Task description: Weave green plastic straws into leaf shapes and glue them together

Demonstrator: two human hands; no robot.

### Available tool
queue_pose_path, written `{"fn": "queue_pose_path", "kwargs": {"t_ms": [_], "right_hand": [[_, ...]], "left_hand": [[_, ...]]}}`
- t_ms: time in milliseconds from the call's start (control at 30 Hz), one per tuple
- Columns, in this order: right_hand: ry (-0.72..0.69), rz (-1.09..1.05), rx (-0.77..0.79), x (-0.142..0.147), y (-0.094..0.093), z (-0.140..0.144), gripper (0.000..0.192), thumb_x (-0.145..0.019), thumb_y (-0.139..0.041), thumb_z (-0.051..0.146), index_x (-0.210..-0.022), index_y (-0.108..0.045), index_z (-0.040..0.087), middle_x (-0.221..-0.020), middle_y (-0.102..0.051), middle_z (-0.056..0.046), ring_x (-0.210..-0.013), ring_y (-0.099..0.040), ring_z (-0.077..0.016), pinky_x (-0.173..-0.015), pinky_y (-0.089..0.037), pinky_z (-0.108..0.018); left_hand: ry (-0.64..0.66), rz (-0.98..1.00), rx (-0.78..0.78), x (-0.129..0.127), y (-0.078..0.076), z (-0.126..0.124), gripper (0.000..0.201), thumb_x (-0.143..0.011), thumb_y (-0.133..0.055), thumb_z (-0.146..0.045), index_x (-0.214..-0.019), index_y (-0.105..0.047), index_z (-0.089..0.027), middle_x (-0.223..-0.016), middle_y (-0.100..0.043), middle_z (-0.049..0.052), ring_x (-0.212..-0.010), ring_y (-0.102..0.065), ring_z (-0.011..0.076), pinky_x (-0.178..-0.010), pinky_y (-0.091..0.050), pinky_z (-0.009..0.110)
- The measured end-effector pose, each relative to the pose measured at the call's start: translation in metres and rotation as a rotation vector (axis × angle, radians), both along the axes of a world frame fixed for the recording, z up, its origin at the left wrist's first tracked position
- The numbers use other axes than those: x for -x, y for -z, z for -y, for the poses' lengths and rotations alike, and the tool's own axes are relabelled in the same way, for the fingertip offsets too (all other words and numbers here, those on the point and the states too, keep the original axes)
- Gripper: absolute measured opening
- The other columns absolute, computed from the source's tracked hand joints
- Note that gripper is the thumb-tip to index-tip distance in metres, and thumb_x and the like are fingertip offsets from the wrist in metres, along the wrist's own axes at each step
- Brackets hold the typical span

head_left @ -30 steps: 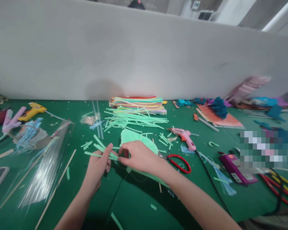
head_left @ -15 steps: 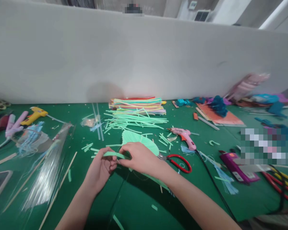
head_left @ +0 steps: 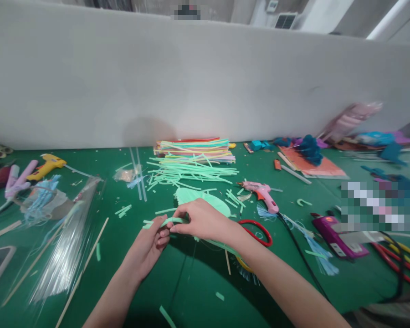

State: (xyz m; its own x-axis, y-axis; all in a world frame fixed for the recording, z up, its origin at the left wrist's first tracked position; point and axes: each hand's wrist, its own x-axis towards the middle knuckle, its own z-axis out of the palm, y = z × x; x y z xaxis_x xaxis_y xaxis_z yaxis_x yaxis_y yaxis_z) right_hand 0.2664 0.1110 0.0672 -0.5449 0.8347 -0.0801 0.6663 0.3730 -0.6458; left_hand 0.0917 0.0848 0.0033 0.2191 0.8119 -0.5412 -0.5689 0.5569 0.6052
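Over the middle of the green table, my left hand (head_left: 146, 249) and my right hand (head_left: 205, 222) meet fingertip to fingertip. Both pinch a short mint-green pipe cleaner (head_left: 176, 220), which bends slightly between them. Just behind my right hand lies a mint-green leaf-shaped piece (head_left: 208, 199), partly hidden by that hand. More mint green runs beneath my right wrist; where it joins is hidden. A red-handled cutting tool (head_left: 270, 237) rests right of my right wrist, its head covered.
Mint-green pipe cleaners (head_left: 194, 172) lie in a pile before a multicoloured bundle (head_left: 194, 148). On the right are a pink glue gun (head_left: 264, 196) with a black cord and a purple glue gun (head_left: 338, 237). A yellow glue gun (head_left: 48, 167) and clear plastic sheeting (head_left: 63, 255) occupy the left.
Both hands have shifted slightly right together, still pinching the pipe cleaner. My right forearm now covers the cutting tool's head, and a yellow ring-shaped edge shows below that forearm.
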Motion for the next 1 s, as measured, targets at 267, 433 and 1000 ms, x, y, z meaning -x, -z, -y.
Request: {"fn": "queue_pose_path", "kwargs": {"t_ms": [267,433,1000], "right_hand": [[0.017,0.05,0.009,-0.003,-0.002,-0.002,0.02,-0.077,-0.074,0.03,-0.09,-0.073,0.015,-0.068,-0.063,0.001,-0.06,-0.051,-0.01,-0.055,-0.027,-0.022],[-0.018,-0.013,0.047,-0.007,-0.001,0.001,0.012,-0.078,-0.073,0.028,-0.081,-0.072,0.017,-0.062,-0.06,0.004,-0.058,-0.049,-0.0088,-0.055,-0.029,-0.021],[-0.047,-0.043,-0.022,0.001,0.01,0.008,0.01,-0.079,-0.069,0.027,-0.08,-0.07,0.018,-0.069,-0.065,0.001,-0.064,-0.053,-0.0105,-0.057,-0.031,-0.021]], "left_hand": [[0.111,-0.102,-0.09,-0.001,0.001,0.005,0.028,-0.072,-0.08,-0.028,-0.075,-0.055,-0.017,-0.067,-0.053,-0.005,-0.055,-0.047,0.0021,-0.047,-0.037,0.01],[0.226,-0.358,-0.155,0.015,-0.013,-0.001,0.031,-0.071,-0.079,-0.04,-0.072,-0.059,-0.017,-0.059,-0.058,-0.003,-0.053,-0.052,0.0057,-0.051,-0.043,0.015],[0.473,-2.019,-1.388,0.048,-0.019,0.032,0.027,-0.092,-0.047,-0.018,-0.105,-0.07,-0.012,-0.078,-0.069,0.01,-0.069,-0.064,0.0267,-0.063,-0.047,0.037]]}}
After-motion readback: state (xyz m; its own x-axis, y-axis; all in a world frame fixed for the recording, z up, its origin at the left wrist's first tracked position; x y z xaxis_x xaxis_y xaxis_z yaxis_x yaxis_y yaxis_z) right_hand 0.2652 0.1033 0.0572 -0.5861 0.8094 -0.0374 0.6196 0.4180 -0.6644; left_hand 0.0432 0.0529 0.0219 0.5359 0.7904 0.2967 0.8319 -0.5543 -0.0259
